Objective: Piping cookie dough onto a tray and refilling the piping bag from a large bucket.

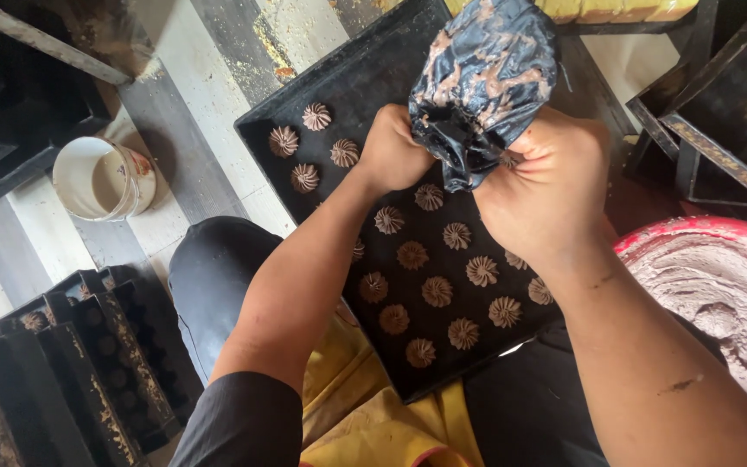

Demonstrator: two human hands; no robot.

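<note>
Gripping a dark piping bag (482,82) smeared with brown batter, both hands meet over the far half of a black baking tray (352,82). The left hand (393,149) is closed in a fist around the bag's lower part, on its left side, while the right hand (546,186) wraps the twisted neck from the right, fingers curled tight against the plastic. The bag's bulk rises above both grips toward the far edge; its tip is hidden behind the hands, so where it touches the tray cannot be told.

Rows of brown star-shaped swirls (437,291) fill the near and middle parts of the tray, with a few more at its far left corner (316,116). Bare tray surface remains on the far side, left of the bag. The tray's near corner rests over a yellow cloth (365,424) on the person's lap.

At right, a red tub of pale brown batter (719,294) sits close to the right forearm, cut off by the frame. A white cup (101,177) stands on the floor far left, and stacked dark trays (62,372) lie near left, partly cut off.
</note>
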